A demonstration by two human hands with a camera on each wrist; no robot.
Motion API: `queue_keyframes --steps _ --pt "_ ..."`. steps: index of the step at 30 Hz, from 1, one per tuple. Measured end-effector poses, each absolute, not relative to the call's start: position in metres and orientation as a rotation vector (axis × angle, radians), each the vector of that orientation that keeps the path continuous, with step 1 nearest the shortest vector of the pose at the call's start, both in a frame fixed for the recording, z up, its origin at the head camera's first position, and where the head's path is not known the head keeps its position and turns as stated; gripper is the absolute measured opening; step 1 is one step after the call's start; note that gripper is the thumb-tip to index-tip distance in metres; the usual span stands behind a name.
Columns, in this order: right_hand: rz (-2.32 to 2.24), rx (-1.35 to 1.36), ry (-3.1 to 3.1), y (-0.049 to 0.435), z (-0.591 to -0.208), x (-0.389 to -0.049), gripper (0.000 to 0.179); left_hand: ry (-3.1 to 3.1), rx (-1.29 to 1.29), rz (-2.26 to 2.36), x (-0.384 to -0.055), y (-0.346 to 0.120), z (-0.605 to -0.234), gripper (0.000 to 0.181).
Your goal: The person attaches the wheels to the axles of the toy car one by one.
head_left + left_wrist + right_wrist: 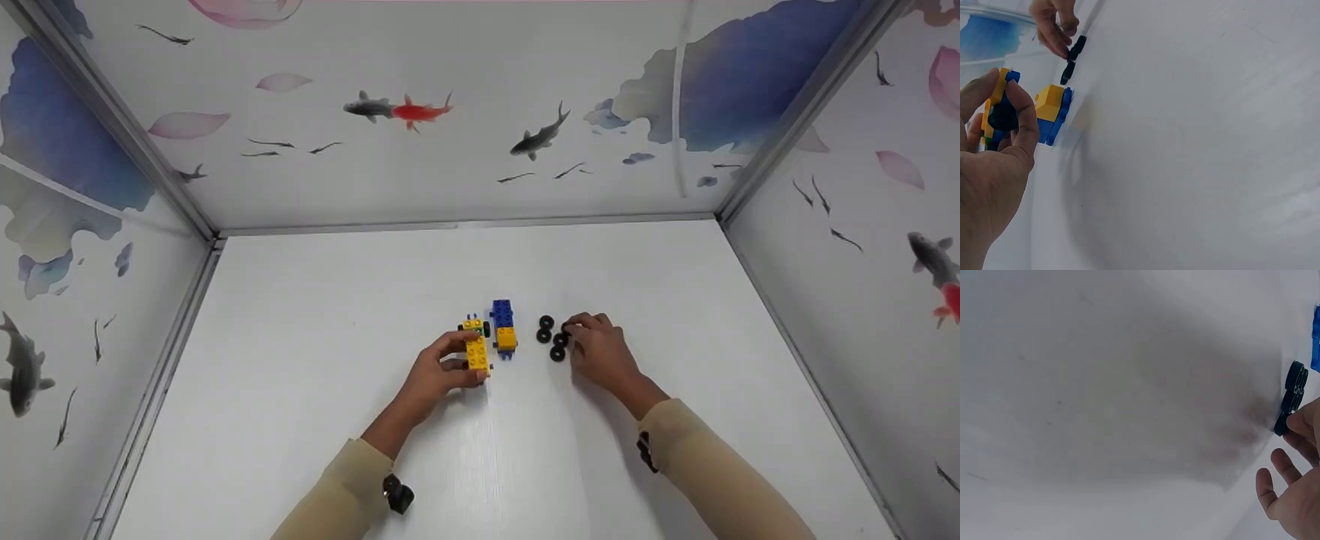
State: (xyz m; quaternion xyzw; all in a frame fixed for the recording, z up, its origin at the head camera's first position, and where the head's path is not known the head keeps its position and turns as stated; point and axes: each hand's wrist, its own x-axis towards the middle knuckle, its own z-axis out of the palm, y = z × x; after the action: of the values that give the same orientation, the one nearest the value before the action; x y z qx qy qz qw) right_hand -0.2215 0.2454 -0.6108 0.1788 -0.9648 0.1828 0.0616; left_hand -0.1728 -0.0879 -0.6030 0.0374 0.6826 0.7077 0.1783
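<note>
My left hand (439,367) grips a toy brick car (477,351) with a yellow top, its thumb and fingers on opposite sides. In the left wrist view this car has a blue base (1010,76) and a black wheel (1003,117) on the near side. Right beside it a second brick car (503,324), blue and yellow, stands on the table. Several loose black wheels (557,352) lie to its right. At their edge my right hand (602,351) pinches one black wheel (1280,424) between thumb and forefinger; its other fingers are partly curled.
The white table (322,315) is bounded by printed panels at the back (465,172), left and right, with metal framing along the edges. Dark wrist cameras (397,495) sit at both sleeve cuffs.
</note>
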Motion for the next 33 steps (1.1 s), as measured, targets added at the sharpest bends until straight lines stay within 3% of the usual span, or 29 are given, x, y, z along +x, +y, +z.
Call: queue_keyframes --steps 12,22,33 --pt "0.650 0.399 -2.953 0.250 -0.608 -0.220 0.006 1.913 0.118 2.016 -0.173 -0.088 -0.605 0.064" --pt "0.747 0.369 -2.949 0.252 -0.608 -0.218 0.008 1.906 0.108 2.027 -0.171 -0.087 -0.600 0.064" --pt "0.954 0.427 -2.863 0.235 -0.598 -0.212 0.030 1.899 0.081 2.019 -0.172 -0.087 -0.598 0.063"
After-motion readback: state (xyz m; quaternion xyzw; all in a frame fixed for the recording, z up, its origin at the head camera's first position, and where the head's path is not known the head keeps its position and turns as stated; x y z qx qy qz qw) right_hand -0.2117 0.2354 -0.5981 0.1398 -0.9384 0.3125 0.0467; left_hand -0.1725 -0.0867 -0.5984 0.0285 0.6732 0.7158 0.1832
